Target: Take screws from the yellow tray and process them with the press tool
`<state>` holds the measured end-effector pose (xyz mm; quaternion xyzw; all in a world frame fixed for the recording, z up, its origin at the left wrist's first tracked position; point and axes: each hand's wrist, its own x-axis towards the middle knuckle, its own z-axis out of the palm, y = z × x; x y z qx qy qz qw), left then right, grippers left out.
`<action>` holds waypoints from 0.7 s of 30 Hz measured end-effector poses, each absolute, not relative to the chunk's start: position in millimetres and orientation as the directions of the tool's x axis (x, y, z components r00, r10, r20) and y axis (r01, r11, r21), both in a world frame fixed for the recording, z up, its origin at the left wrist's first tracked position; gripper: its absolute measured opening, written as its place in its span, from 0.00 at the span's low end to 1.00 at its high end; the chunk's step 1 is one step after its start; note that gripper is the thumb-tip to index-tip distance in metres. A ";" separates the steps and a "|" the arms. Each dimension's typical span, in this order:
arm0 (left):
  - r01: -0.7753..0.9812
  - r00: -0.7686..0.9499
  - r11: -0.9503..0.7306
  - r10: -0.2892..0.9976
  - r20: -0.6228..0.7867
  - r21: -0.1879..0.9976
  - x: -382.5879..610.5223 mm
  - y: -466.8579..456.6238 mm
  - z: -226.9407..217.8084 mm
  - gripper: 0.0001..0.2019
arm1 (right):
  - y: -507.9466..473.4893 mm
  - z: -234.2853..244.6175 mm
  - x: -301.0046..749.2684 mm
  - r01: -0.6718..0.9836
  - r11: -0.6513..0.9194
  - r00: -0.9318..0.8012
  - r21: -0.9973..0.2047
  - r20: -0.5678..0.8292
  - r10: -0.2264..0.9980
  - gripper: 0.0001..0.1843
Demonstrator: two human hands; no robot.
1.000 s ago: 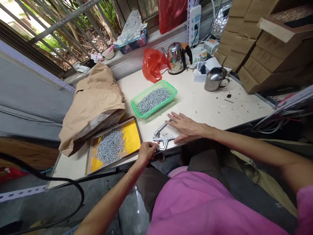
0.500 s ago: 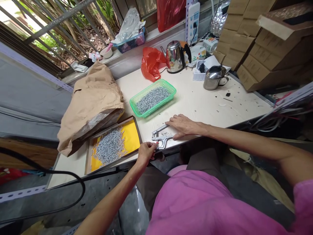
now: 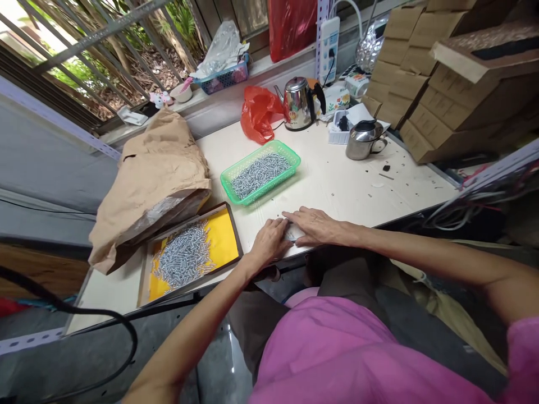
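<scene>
My left hand (image 3: pixel 270 242) lies over a metal plier-like hand tool (image 3: pixel 292 233) near the table's front edge, fingers curved down onto it. My right hand (image 3: pixel 314 224) rests flat beside it, fingers stretched out to the left and touching the tool's handle. The two hands hide most of the tool. A green basket (image 3: pixel 295 166) full of small silver metal parts stands just behind the hands. To the left, a framed tray with a yellow bottom (image 3: pixel 225 242) holds a heap of the same parts.
A brown paper sack (image 3: pixel 155 168) slumps at the table's left. At the back stand a red plastic bag (image 3: pixel 256 115), a steel kettle (image 3: pixel 298 104) and a steel jug (image 3: pixel 362 140). Cardboard boxes (image 3: pixel 442 112) are stacked at the right. A black cable (image 3: pixel 105 320) loops below left.
My left hand has moved up from the table's edge onto the tool and now covers it. My right hand has slid slightly left and nearer. The view has shifted a little.
</scene>
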<state>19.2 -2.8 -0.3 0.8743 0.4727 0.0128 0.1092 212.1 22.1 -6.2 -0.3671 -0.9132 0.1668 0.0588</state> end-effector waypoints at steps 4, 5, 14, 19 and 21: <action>0.784 0.619 -0.595 0.768 -0.163 0.178 19.4 15.7 4.4 0.30 | 19.9 4.5 214.0 0.745 0.611 -0.655 -0.269 -0.114 0.747 0.32; 0.778 0.629 -0.607 0.758 -0.174 0.164 20.3 17.4 5.7 0.28 | 21.2 6.1 213.5 0.745 0.617 -0.658 -0.253 -0.130 0.741 0.27; 0.867 0.496 -0.480 0.857 -0.139 0.134 29.8 17.9 -6.4 0.10 | 49.2 -1.0 203.3 0.695 0.687 -0.718 -0.212 -0.154 0.679 0.08; 0.889 0.450 -0.428 0.883 -0.134 0.165 30.6 17.5 -4.4 0.09 | 58.2 -5.6 206.8 0.661 0.718 -0.748 -0.218 -0.128 0.651 0.09; 0.901 0.428 -0.413 0.897 -0.109 0.138 31.1 11.8 -4.6 0.13 | 63.9 -4.6 211.4 0.625 0.745 -0.776 -0.233 -0.088 0.624 0.13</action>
